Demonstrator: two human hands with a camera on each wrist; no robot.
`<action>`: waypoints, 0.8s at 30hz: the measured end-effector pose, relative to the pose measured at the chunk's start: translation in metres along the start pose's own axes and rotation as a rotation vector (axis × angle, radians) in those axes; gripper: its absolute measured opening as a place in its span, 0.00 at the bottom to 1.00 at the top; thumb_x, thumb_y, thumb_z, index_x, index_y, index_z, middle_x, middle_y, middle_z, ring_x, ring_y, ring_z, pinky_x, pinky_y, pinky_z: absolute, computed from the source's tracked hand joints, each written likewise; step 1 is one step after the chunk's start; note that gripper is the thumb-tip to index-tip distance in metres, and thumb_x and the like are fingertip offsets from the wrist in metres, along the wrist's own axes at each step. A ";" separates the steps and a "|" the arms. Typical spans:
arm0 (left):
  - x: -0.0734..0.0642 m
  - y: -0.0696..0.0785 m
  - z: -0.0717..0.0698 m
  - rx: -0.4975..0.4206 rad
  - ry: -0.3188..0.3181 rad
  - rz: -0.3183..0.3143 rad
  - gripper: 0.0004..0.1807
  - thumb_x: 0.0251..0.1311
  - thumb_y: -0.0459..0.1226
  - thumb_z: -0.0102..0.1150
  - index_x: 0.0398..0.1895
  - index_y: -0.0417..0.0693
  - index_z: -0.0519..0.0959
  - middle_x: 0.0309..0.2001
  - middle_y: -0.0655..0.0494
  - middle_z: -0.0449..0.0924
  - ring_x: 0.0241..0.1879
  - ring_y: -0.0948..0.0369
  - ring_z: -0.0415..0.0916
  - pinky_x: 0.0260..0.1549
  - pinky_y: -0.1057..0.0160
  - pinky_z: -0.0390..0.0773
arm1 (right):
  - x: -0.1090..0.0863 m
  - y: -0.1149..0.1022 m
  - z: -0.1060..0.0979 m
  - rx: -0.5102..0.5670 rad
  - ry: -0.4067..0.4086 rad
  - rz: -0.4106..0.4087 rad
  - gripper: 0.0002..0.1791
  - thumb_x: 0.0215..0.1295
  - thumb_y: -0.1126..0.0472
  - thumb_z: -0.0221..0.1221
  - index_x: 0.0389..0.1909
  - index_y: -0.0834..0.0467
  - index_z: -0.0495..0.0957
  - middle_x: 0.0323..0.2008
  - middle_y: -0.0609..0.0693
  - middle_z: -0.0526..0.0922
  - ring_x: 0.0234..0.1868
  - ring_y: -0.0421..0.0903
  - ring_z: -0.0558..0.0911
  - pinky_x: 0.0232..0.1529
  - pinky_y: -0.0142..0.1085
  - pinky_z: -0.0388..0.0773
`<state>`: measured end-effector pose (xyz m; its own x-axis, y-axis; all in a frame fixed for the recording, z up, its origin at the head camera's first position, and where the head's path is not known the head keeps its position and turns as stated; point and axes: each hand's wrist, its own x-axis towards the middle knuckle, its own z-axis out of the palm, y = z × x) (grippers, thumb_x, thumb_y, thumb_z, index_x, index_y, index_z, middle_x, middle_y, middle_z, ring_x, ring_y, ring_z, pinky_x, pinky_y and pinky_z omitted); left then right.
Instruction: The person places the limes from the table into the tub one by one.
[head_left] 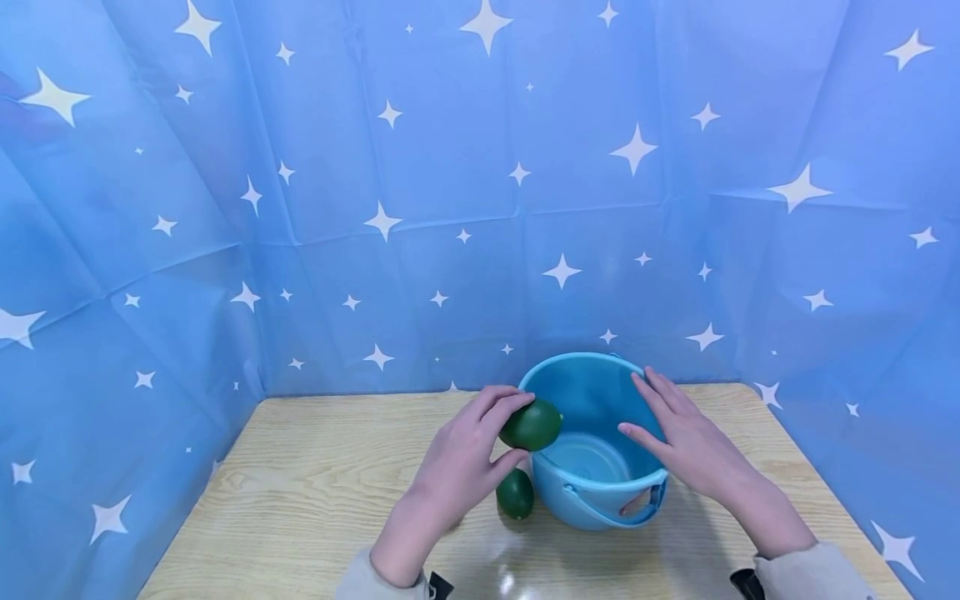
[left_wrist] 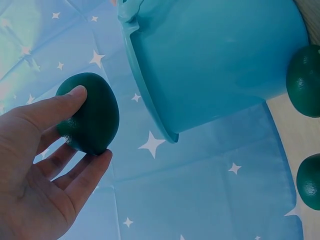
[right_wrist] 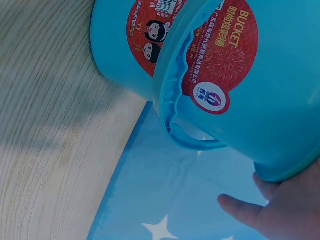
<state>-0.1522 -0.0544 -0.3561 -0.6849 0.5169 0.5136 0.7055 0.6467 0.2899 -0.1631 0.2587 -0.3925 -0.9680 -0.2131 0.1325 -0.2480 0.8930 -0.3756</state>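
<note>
A smooth dark green lime (head_left: 531,425) is in my left hand (head_left: 467,446), pinched between thumb and fingertips. The hand holds it above the left rim of a light blue bucket (head_left: 592,500), which stands upright. Close up, the left wrist view shows the same lime (left_wrist: 95,115) beside the bucket's wall. Another lime (head_left: 515,493) lies on the table against the bucket's left side; the left wrist view has two limes at its right edge, one lower (left_wrist: 309,182). My right hand (head_left: 693,442) is at the bucket's right rim, fingers extended; its fingertips are partly hidden in the right wrist view.
A light wooden table (head_left: 322,475) carries everything. Blue cloth (head_left: 450,167) with white stars hangs behind and at both sides. The bucket's handle (head_left: 615,518) hangs down at the front, and a red label (right_wrist: 225,50) is on its wall.
</note>
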 end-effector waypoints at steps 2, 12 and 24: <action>0.002 -0.001 0.000 0.001 0.014 0.017 0.34 0.54 0.41 0.75 0.65 0.54 0.73 0.61 0.56 0.75 0.59 0.59 0.77 0.53 0.61 0.84 | 0.000 -0.001 0.000 -0.002 -0.001 0.002 0.46 0.71 0.37 0.52 0.80 0.56 0.47 0.79 0.64 0.47 0.77 0.69 0.50 0.67 0.72 0.57; 0.008 -0.003 -0.001 0.014 0.019 0.037 0.34 0.54 0.42 0.74 0.65 0.53 0.73 0.61 0.56 0.74 0.59 0.58 0.77 0.53 0.61 0.84 | -0.001 -0.001 -0.001 0.003 -0.006 0.005 0.47 0.71 0.35 0.51 0.80 0.56 0.46 0.79 0.63 0.46 0.77 0.69 0.50 0.67 0.73 0.56; 0.014 -0.004 -0.002 0.010 0.008 0.044 0.33 0.56 0.41 0.73 0.66 0.54 0.73 0.62 0.56 0.74 0.58 0.59 0.78 0.53 0.62 0.84 | 0.000 -0.001 -0.002 0.018 -0.007 0.001 0.47 0.71 0.36 0.51 0.80 0.56 0.46 0.80 0.63 0.45 0.77 0.69 0.49 0.68 0.73 0.55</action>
<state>-0.1648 -0.0508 -0.3486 -0.6515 0.5408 0.5320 0.7332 0.6290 0.2584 -0.1625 0.2587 -0.3908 -0.9684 -0.2153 0.1258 -0.2479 0.8859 -0.3921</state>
